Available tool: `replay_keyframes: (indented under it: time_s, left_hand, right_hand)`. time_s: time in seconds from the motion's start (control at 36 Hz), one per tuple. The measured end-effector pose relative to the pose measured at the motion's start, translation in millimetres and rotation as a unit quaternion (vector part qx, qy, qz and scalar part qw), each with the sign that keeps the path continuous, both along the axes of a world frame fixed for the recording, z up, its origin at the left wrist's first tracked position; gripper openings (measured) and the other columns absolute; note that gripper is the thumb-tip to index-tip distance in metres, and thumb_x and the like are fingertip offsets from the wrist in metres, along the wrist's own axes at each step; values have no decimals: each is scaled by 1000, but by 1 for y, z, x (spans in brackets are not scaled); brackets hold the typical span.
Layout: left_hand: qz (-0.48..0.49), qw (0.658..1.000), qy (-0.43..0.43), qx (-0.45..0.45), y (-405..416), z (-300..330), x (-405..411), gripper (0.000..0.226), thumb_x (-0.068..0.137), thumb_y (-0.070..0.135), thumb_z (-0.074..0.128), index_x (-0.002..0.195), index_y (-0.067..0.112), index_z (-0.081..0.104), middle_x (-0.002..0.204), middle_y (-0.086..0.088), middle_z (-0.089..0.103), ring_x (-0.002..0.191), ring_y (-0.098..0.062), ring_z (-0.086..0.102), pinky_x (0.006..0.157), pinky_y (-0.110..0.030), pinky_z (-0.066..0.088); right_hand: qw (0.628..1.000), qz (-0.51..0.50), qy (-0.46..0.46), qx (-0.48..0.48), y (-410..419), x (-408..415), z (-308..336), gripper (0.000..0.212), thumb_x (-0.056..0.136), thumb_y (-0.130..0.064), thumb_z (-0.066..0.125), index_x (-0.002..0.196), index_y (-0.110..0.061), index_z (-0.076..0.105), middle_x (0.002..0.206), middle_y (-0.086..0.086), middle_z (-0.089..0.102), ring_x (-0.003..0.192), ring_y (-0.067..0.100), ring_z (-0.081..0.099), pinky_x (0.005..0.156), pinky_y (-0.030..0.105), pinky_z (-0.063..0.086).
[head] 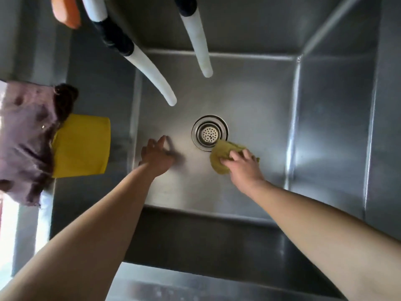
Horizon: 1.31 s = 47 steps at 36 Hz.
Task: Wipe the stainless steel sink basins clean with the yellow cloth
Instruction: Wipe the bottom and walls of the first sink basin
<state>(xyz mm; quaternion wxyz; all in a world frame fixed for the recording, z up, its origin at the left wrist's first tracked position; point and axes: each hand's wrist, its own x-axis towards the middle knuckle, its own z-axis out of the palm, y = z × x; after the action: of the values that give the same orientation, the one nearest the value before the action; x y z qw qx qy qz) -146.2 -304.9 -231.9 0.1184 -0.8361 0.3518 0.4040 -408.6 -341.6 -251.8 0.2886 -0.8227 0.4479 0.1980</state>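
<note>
Landmark: round drain strainer (pixel 209 133), perforated metal, in the basin floor. Yellow cloth (pixel 221 157) lies bunched and crumpled just beside the strainer on its near-right side, one corner overlapping the strainer rim. Right hand (pixel 244 165) sits on top of the cloth, fingers spread and bent over it, pressing it to the floor of the stainless steel sink basin (pixel 256 101). Left hand (pixel 156 154) is to the near-left of the strainer, well apart from the cloth, fingers spread wide, fingertips touching the bare basin floor, holding nothing. Basin is brushed steel, square, flat floor, straight walls with creased corners, dull reflections. Two white curved hoses (pixel 156 80) with black collars hang above the floor, far side of the strainer. Far left of the strainer, on the sink edge: a smooth yellow square sheet (pixel 83 146) under a wrinkled purple rag (pixel 26 135).
</note>
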Motion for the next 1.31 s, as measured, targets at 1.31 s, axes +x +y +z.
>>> replay_keyframes:
  time_s: [1.31]
  left_hand:
    - [108,993,48,-24,78,-34,12,86,89,24,54,155,43,3,164,-11,-3,150,-35,7,118,-46,25]
  right_hand:
    - [935,-341,-9,-98,-207,79,-5,69,90,-25,50,150,-40,20,158,-6,21,144,34,15,114,57,14]
